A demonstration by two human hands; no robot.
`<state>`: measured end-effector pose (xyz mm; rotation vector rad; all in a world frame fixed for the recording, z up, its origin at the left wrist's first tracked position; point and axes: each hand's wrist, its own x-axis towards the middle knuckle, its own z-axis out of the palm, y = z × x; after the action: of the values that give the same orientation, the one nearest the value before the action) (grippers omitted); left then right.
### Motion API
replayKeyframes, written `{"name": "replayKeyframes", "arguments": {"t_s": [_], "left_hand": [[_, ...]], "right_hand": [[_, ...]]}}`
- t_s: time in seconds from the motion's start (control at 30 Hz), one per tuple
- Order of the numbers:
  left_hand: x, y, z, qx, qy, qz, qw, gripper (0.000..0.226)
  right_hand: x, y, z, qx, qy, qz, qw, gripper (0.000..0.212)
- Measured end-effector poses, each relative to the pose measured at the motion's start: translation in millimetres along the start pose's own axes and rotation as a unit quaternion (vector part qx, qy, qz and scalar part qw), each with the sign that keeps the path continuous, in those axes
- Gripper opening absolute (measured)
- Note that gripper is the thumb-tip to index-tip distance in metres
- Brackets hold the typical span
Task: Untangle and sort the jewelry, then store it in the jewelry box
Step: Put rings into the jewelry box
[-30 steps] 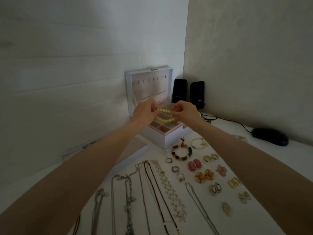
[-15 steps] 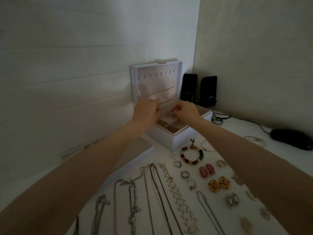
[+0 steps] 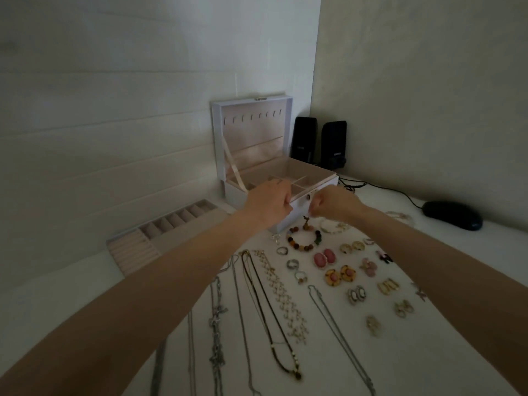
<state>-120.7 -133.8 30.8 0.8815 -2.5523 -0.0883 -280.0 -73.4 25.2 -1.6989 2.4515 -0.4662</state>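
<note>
Sorting looks done: necklaces, rings, earrings and bracelet lie grouped on the table, not yet stored. Jewelry box stands open; left hand and right hand hover curled at its front, any pinch impossible to tell

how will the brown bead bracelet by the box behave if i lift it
The bead bracelet will probably sag out of its ring when lifted, being separate round beads. Pushed on the smooth white table, it likely slides or rolls a bit. Its small charm may swing.
</note>
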Motion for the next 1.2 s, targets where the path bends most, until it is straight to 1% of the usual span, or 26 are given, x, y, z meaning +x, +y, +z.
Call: {"name": "replayKeyframes", "arguments": {"t_s": [0.07, 0.17, 0.23, 0.3, 0.33, 0.37, 0.4, 0.43, 0.47, 0.5, 0.53, 0.57, 0.6, 0.63, 0.7, 0.8, 0.87, 0.93, 1.03, 1.07, 1.13, 1.2], "left_hand": [[-2.9, 1.0, 0.7, -0.008, 0.011, -0.010, 1.000, 0.017], [-5.2, -0.4, 3.4, -0.007, 0.003, -0.017, 1.000, 0.015], [-7.4, -0.1, 5.3, 0.006, 0.002, -0.002, 1.000, 0.012], [-8.0, -1.9, 7.8, 0.014, 0.019, 0.016, 1.000, 0.014], [-6.4, -2.7, 7.9, 0.014, 0.025, 0.019, 0.999, 0.016], [-2.0, -4.5, 9.3, 0.005, 0.031, 0.017, 0.999, 0.018], [1.6, -4.7, 8.0, -0.020, 0.016, 0.004, 1.000, 0.021], [6.0, -5.1, 5.9, -0.075, -0.016, -0.013, 0.997, 0.025], [9.4, -4.6, 1.3, -0.155, -0.064, -0.037, 0.985, 0.029], [11.4, -3.4, -4.4, -0.237, -0.109, -0.055, 0.964, 0.030], [12.2, -1.5, -9.8, -0.298, -0.144, -0.072, 0.941, 0.024], [13.3, -1.4, -13.8, -0.327, -0.155, -0.082, 0.929, 0.017], [15.8, -3.4, -17.0, -0.326, -0.136, -0.089, 0.931, 0.017], [18.0, -5.6, -18.7, -0.317, -0.097, -0.091, 0.939, 0.019], [22.2, -12.8, -19.8, -0.286, -0.019, -0.108, 0.952, 0.016], [29.7, -26.4, -20.2, -0.237, 0.047, -0.137, 0.961, 0.015], [32.7, -33.3, -20.5, -0.193, 0.071, -0.139, 0.969, 0.012], [35.6, -38.4, -18.0, -0.155, 0.070, -0.144, 0.975, 0.009], [38.3, -43.1, -14.5, -0.123, 0.033, -0.139, 0.982, 0.010], [38.5, -44.6, -13.7, -0.108, 0.011, -0.137, 0.985, 0.014], [36.7, -45.1, -13.6, -0.043, -0.029, -0.132, 0.990, 0.024], [33.7, -43.5, -13.9, 0.020, -0.013, -0.121, 0.992, 0.026]], "right_hand": [[-7.7, 1.3, 7.3, -0.040, -0.028, -0.003, 0.999, 0.024], [-10.7, 5.9, 19.6, -0.054, -0.031, 0.008, 0.998, 0.024], [-9.6, 7.5, 24.7, -0.041, -0.028, 0.014, 0.999, 0.021], [-8.8, 7.0, 24.9, -0.020, -0.023, 0.007, 1.000, 0.019], [-8.6, 6.6, 22.6, 0.004, -0.020, -0.006, 1.000, 0.016], [-9.0, 6.0, 18.8, 0.051, -0.015, -0.023, 0.998, 0.013], [-10.4, 4.7, 13.0, 0.119, -0.012, -0.040, 0.992, 0.011], [-12.3, 2.6, 5.4, 0.192, -0.010, -0.055, 0.980, 0.009], [-13.5, 0.2, -3.0, 0.256, -0.002, -0.067, 0.964, 0.007], [-14.8, -2.8, -11.4, 0.305, 0.016, -0.078, 0.949, 0.004], [-14.1, -5.4, -18.6, 0.341, 0.039, -0.086, 0.935, 0.005], [-12.8, -8.6, -25.3, 0.369, 0.061, -0.091, 0.923, 0.006], [-9.5, -10.8, -29.7, 0.387, 0.077, -0.094, 0.914, 0.007], [-7.0, -13.4, -33.3, 0.394, 0.085, -0.094, 0.910, 0.006], [0.8, -16.7, -34.9, 0.390, 0.090, -0.093, 0.912, 0.008], [13.8, -22.3, -29.3, 0.372, 0.097, -0.072, 0.920, 0.016], [24.6, -26.6, -21.6, 0.345, 0.112, -0.061, 0.930, 0.016], [34.9, -31.9, -12.7, 0.300, 0.130, -0.054, 0.944, 0.011], [46.2, -37.3, -3.3, 0.260, 0.148, -0.039, 0.953, 0.007], [47.3, -38.5, -2.4, 0.236, 0.135, -0.037, 0.962, 0.011], [49.0, -37.8, -0.9, 0.153, 0.085, -0.034, 0.984, 0.022], [48.5, -32.2, -0.6, 0.118, 0.060, -0.027, 0.991, 0.024]]}}
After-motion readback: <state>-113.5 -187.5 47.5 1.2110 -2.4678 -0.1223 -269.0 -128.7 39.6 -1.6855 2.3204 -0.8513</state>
